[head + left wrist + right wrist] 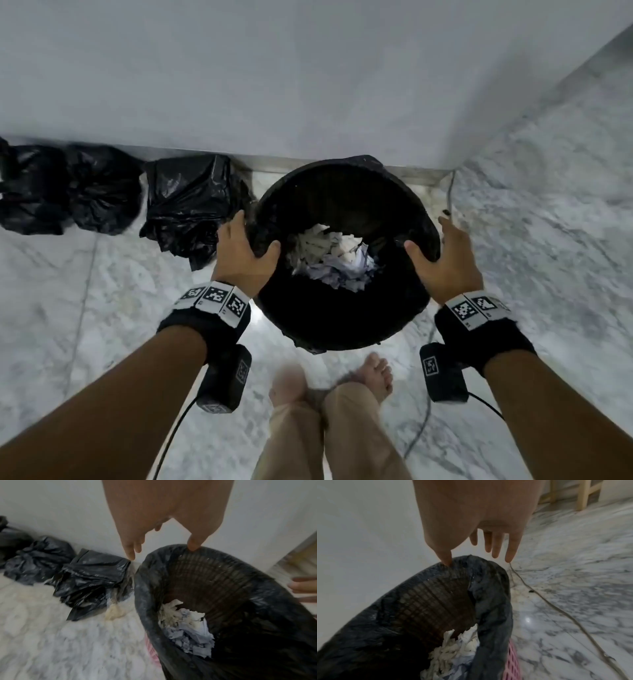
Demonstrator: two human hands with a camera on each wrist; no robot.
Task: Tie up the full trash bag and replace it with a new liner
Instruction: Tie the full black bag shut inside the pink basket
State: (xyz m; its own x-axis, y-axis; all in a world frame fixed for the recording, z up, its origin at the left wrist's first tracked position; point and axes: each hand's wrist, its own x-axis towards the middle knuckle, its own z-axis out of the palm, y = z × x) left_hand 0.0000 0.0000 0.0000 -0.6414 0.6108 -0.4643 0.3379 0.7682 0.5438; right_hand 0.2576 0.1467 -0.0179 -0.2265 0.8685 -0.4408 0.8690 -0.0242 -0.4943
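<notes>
A round bin with a black liner (342, 185) folded over its rim stands on the floor against the wall. Pink lattice (151, 649) shows under the liner. Crumpled white and blue paper (329, 257) lies low inside. My left hand (253, 240) straddles the left rim, with the thumb (193, 545) on the liner's edge and the straight fingers (131, 553) hanging outside. My right hand (428, 236) straddles the right rim the same way: thumb (446, 559) on the edge, fingers (494, 547) straight outside. A loosely folded black bag (188, 202) lies just left of the bin.
Two bunched black bags (68, 188) sit further left along the white wall. A thin cable (556, 608) runs over the marble floor right of the bin. My bare feet (376, 373) stand just before it. Wooden furniture legs (583, 493) stand far right.
</notes>
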